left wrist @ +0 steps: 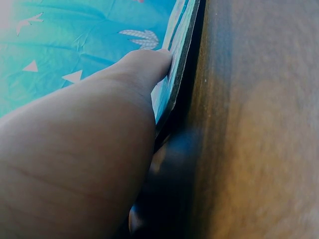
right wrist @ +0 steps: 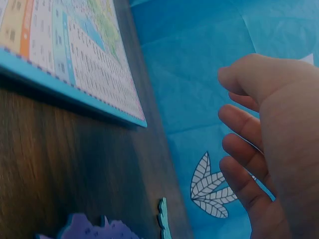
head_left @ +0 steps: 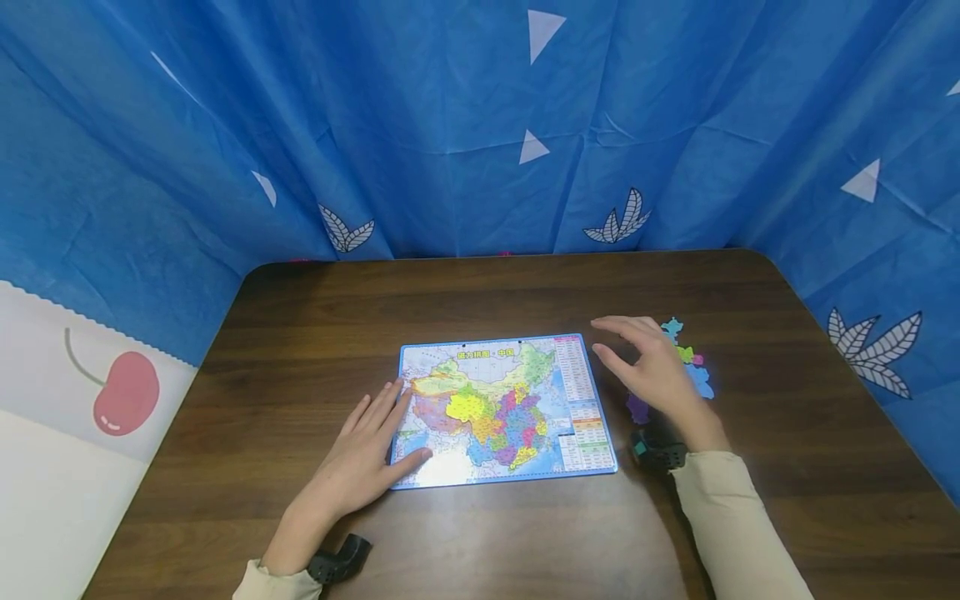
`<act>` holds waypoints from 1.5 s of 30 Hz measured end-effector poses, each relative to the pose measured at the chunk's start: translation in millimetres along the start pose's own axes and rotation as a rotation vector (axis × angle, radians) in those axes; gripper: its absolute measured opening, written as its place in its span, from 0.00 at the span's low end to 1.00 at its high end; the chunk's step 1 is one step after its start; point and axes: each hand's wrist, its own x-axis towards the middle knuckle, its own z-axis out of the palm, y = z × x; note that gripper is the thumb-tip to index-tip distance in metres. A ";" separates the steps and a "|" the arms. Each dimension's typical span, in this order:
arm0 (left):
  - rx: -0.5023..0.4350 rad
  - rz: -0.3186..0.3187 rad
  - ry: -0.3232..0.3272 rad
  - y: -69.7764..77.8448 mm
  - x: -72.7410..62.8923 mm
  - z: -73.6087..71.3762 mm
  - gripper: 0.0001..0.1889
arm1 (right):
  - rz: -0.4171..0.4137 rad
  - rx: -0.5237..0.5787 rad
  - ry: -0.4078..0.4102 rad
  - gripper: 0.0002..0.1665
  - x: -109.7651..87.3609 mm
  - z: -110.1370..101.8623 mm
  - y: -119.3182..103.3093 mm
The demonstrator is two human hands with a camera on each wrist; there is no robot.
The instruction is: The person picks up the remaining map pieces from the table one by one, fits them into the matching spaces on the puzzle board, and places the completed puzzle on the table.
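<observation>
Your left hand (head_left: pixel 367 458) lies on the left edge of the map board (head_left: pixel 577 375), its fingers extended across the border and its thumb set apart on the lower left part. It grips nothing; the left wrist view confirms the thumb against the board's edge.

Your right hand (head_left: pixel 656 371) is raised over the table (head_left: pixel 322 317), just beyond the board's right side. Its thumb and fingers are parted and gently bent, with nothing held between them in the right wrist view.

The board lies flat near the middle of the table, printed face up, with text columns along its right side and a bright glare at its lower left.

To the right of the board, partly hidden by your right hand, you have loose pieces: a cyan piece (head_left: pixel 672 327) farthest from you, a yellow-green piece (head_left: pixel 684 354), a pink piece (head_left: pixel 699 360), a blue piece (head_left: pixel 701 382), and a purple piece (head_left: pixel 637 408) closer to the board. A blue curtain (head_left: pixel 450 125) hangs behind the table.
</observation>
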 end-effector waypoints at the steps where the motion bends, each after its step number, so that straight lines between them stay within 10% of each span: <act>1: -0.001 -0.001 0.000 -0.1 -0.1 0.1 0.50 | -0.003 -0.005 0.005 0.24 0.0 -0.4 1.3; 15: 0.001 0.002 -0.001 -0.8 0.2 0.4 0.50 | -0.017 -0.018 0.110 0.22 0.1 -5.7 20.9; 45: 0.000 0.004 -0.003 -1.4 0.2 -0.7 0.50 | 0.275 -0.093 0.035 0.29 -10.5 -19.3 43.1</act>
